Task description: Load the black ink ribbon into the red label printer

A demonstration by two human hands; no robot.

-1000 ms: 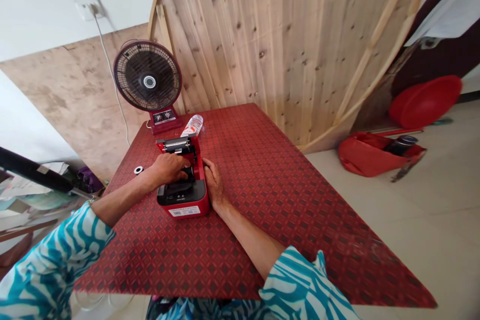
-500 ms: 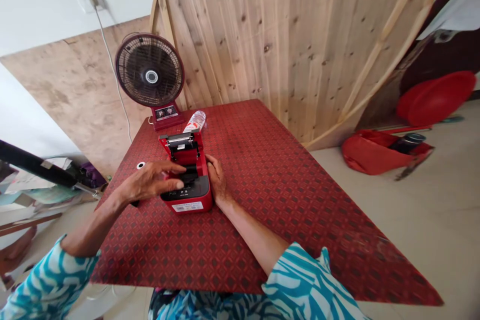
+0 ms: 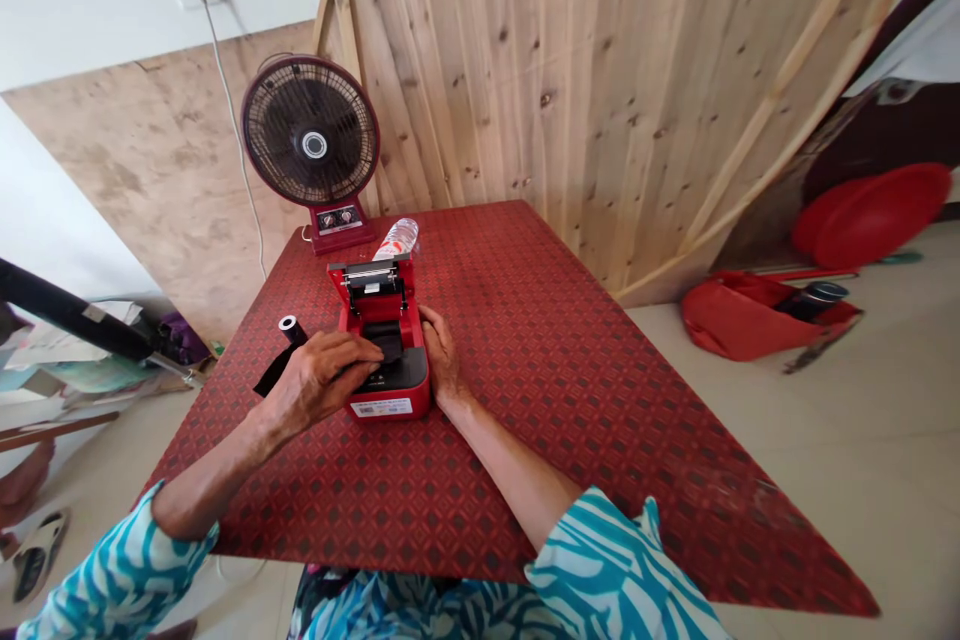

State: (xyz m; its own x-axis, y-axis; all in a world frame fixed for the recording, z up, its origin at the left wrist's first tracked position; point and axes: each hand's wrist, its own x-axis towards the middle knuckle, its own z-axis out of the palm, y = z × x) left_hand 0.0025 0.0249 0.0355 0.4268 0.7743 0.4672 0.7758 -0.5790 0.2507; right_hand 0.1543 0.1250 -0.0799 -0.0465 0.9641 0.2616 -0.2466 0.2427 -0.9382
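Note:
A small red-and-black printer (image 3: 390,410) stands on the table with its lid (image 3: 371,282) raised, showing a roller on the lid's inside. My left hand (image 3: 319,370) reaches over its left front, thumb and fingers pinched on the edge of a black strip (image 3: 391,348) at the opening. How far that strip runs inside is hidden. My right hand (image 3: 444,350) is wrapped along the printer's right side, steadying it. Left of the printer, a black roll (image 3: 294,330) with a white core stands on the table, a loose black tail beside it, partly behind my left hand.
A clear plastic bottle (image 3: 397,238) lies behind the printer. At the table's back left stands a dark red fan (image 3: 311,145). The red patterned table (image 3: 570,400) meets a wooden panel (image 3: 555,70). On the floor to the right are a red bag (image 3: 731,315) and a red basin (image 3: 874,215).
My left hand has gone from spread fingers over the printer to a pinch on the black strip. The black roll and its tail show more now. My right hand stays at the printer's side.

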